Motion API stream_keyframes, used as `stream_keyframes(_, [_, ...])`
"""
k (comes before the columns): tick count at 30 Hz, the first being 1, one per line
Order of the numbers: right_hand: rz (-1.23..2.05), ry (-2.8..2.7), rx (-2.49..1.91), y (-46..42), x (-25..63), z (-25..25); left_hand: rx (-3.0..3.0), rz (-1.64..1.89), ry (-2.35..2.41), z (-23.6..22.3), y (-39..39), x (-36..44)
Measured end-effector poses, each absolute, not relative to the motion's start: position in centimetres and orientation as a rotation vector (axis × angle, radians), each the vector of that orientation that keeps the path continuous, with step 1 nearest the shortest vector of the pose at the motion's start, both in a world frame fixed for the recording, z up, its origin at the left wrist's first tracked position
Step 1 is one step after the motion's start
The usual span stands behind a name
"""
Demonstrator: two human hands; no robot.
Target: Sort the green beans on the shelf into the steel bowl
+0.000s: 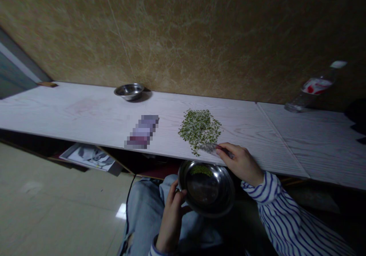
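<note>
Small green beans (198, 126), which look like mung beans, lie spread in a loose patch on the white wood-grain table. My left hand (175, 206) grips the left rim of a shiny metal bowl (225, 199), held over my lap just below the table's front edge. A small heap of green beans (201, 170) rests inside it, towards the far wall. My right hand (240, 162) pinches a greyish, brush-like piece (209, 148) at the near edge of the patch. Its exact kind is blurred, and my fingers hide its held end.
A smaller metal bowl (130, 92) stands near the wall. A pixelated flat object (143, 131) lies left of the beans. At the right, a clear plastic bottle (314, 86) with a white cap stands by the wall. Below the table is an open drawer (91, 159).
</note>
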State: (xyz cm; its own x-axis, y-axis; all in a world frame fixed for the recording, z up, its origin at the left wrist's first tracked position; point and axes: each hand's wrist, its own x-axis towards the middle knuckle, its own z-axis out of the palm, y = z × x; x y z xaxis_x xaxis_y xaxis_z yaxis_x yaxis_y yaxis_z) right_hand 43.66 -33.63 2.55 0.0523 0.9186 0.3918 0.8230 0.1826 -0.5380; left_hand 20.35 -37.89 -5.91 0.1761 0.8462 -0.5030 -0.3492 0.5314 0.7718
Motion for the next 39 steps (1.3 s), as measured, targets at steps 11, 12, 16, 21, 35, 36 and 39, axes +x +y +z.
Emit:
stream_keyframes(11, [0.235,-1.81,-1.61,-33.9,43.2,2.4,0.557,0.909,1.089,-5.8,-37.8,20.3])
stream_keyframes(12, [0.231,-1.809,-1.61,-33.8,43.1,2.4,0.553,0.909,1.09,-5.8,-37.8,20.3])
stream_keyframes(16, [0.232,-1.803,-1.619,-33.2,42.8,2.7,0.546,0.904,1.095,-5.9,-37.8,20.2])
stream_keyframes(21, [0.241,-1.771,-1.646,-32.4,42.9,2.8,0.54,0.911,1.088,-6.1,-37.8,20.2])
stream_keyframes(35, [0.293,-1.817,-1.609,-32.7,43.0,3.0,0.551,0.909,1.081,-5.9,-37.8,20.1])
stream_keyframes(36, [0.292,-1.824,-1.609,-32.6,42.9,3.0,0.553,0.911,1.076,-5.8,-37.8,20.1])
stream_keyframes(39, [0.286,-1.835,-1.603,-32.4,42.8,2.8,0.556,0.915,1.073,-5.7,-37.8,20.1])
